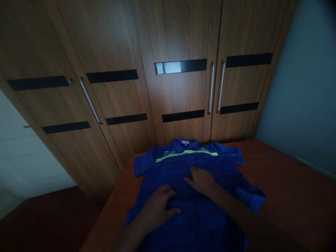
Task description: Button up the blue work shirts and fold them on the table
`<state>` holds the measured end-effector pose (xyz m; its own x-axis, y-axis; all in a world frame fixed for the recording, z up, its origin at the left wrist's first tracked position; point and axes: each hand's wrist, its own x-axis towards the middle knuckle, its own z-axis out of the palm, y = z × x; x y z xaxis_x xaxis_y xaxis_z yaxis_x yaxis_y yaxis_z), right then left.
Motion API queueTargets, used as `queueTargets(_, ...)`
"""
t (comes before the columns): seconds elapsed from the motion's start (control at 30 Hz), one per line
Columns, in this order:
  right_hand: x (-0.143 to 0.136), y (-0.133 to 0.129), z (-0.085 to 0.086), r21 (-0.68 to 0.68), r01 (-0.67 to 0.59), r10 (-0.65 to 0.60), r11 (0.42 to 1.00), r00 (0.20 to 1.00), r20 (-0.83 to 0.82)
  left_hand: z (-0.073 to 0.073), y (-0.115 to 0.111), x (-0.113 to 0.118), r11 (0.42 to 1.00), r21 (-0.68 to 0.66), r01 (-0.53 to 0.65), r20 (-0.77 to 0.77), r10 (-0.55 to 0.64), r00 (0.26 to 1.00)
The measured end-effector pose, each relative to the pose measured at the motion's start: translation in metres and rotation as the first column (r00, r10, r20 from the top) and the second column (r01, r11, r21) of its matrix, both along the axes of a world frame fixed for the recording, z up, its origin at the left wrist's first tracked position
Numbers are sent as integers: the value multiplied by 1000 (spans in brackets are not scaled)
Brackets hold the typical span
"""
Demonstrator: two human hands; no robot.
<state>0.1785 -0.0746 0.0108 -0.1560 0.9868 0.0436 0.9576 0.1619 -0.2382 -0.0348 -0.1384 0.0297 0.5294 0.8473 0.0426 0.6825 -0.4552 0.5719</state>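
A blue short-sleeved work shirt (173, 171) lies spread out, collar away from me, with a yellow-green stripe across its chest. A small label shows inside the collar. My left hand (161, 204) is over the lower front, fingers curved and thumb apart, with nothing visible in its grasp. Farther up and to the right, my right hand (201, 180) lies on the middle of the front, its thumb spread from its fingers. At the right side a piece of the blue cloth stands up in a fold. My forearms hide part of the lower cloth.
Under the shirt is a reddish-brown wooden table (283, 182). A wooden wardrobe (181, 91) with metal handles and dark strips stands directly behind it. A pale wall (301, 105) is at the right, a white door (31, 150) at the left. The light is dim.
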Motion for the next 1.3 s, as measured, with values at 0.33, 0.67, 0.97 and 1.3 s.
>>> queueTargets(0.33,9,78,-15,26,112,-106,993,981,-160,-25,20,23,979,166,115,-244,-72,967)
queueTargets(0.67,14,101,-19,132,113,-54,985,921,-387,-37,69,19,954,301,-9,-304,105,947)
queueTargets(0.97,20,-34,-19,88,-229,245,969,864,-441,-36,50,10,933,334,-132,-53,159,986)
queueTargets(1.3,41,-109,-36,-157,-349,278,924,894,-351,-35,-26,33,991,87,-97,141,84,986)
